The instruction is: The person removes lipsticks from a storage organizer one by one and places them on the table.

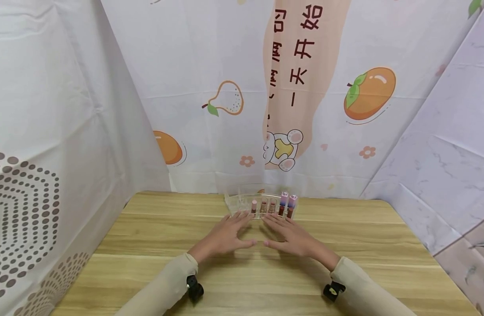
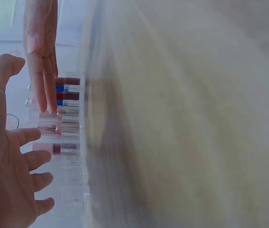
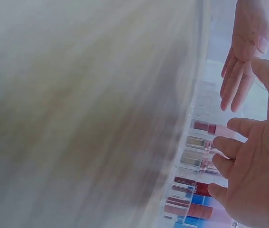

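Observation:
A clear plastic lipstick stand (image 1: pixel 233 202) sits near the table's back edge. In its right part stand several lip products: a pink-capped lipstick (image 1: pixel 254 205), two clear-cased lipsticks (image 1: pixel 263 205), and two dark-red tubes with purple-blue caps (image 1: pixel 283 201). My left hand (image 1: pixel 225 236), fingers spread and extended, is just in front of the stand's left half. Mirroring it, my right hand (image 1: pixel 292 238) reaches toward the right half. Neither hand holds anything; whether the fingertips touch the stand cannot be told. Both palms (image 2: pixel 4 161) face inward in the wrist views.
The wood-grain table (image 1: pixel 242 281) spreads in front of and to both sides of the stand. A white printed cloth (image 1: pixel 194 52) hangs right behind it, with more cloth at the left (image 1: pixel 80 109) and right (image 1: pixel 455 166). Each wrist carries a small black camera (image 1: pixel 194 288).

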Demonstrator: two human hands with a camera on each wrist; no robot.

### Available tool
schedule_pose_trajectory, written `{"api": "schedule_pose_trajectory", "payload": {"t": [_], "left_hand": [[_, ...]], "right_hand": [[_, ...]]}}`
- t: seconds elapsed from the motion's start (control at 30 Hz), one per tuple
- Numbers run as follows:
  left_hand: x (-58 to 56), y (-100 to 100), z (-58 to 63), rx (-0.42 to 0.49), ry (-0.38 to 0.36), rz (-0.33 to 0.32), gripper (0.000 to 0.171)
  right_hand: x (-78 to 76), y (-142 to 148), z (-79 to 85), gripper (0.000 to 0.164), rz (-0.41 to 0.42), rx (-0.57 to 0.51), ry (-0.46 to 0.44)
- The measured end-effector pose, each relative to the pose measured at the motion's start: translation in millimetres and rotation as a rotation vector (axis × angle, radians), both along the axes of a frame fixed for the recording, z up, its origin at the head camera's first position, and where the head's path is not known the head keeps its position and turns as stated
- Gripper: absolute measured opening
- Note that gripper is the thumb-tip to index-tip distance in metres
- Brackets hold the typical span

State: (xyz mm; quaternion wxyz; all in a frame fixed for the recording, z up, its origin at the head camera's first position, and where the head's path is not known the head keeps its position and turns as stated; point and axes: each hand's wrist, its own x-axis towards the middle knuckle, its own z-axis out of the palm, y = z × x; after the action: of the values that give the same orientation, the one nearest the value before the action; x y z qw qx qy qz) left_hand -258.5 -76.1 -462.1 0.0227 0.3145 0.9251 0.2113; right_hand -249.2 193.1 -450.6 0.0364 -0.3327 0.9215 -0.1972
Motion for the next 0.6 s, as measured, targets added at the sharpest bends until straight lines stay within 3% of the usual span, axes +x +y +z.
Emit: {"api": "schedule_pose_trajectory", "payload": {"t": [0.23, 0.43, 0.6], "left_hand": [[-11.3, -1, 9.7, 0.126, 0.037, 0.026, 0.082], [-21.3, -4, 14.8, 0.234, 0.049, 0.115, 0.077], [-28.5, -8, 18.9, 0.354, 0.047, 0.189, 0.073]], "right_hand": [[-3.9, 1, 14.1, 0.073, -0.001, -0.070, 0.002], [-7.6, 8, 35.8, 0.069, -0.137, -0.168, -0.075], [-15.5, 21, 53.6, 0.063, -0.185, -0.285, -0.092]]}}
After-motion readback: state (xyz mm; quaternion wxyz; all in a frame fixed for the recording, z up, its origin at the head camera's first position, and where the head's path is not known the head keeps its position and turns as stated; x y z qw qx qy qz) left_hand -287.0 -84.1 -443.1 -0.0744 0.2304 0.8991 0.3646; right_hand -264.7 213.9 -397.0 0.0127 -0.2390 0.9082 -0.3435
